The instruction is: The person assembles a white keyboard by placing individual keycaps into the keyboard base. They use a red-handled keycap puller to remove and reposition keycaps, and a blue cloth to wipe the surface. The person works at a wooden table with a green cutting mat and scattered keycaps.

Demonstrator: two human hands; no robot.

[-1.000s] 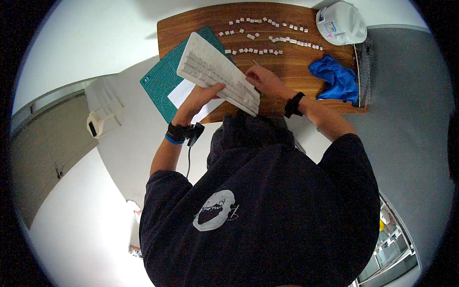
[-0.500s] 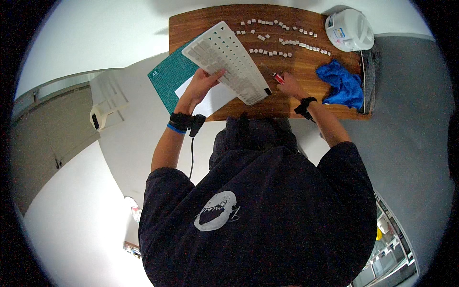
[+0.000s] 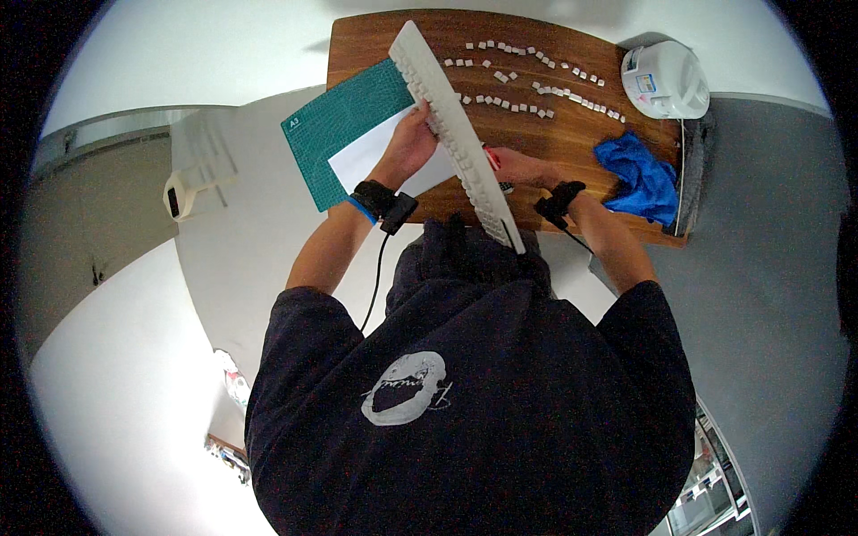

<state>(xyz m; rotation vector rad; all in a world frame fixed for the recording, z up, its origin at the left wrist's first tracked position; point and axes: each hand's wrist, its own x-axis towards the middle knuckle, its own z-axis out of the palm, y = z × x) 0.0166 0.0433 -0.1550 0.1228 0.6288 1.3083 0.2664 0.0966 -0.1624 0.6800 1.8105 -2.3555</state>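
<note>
Right now the left hand [image 3: 413, 143] alone grips the tilted keyboard [image 3: 454, 134] at twelve o'clock, the right hand [image 3: 517, 166] pinching a small red tool [image 3: 492, 159], so a slip could scatter the loose keycaps [image 3: 527, 85].

Head view: looked steeply down over the person's torso onto the wooden table [image 3: 536, 116], fisheye, at arm's reach.

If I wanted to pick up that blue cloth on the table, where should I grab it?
Probably pinch the blue cloth from above at its raised, crumpled middle. It lies bunched on the wooden table with loose folds sticking up, so fingers can close on a fold easily; the flat edges hug the wood.
</note>
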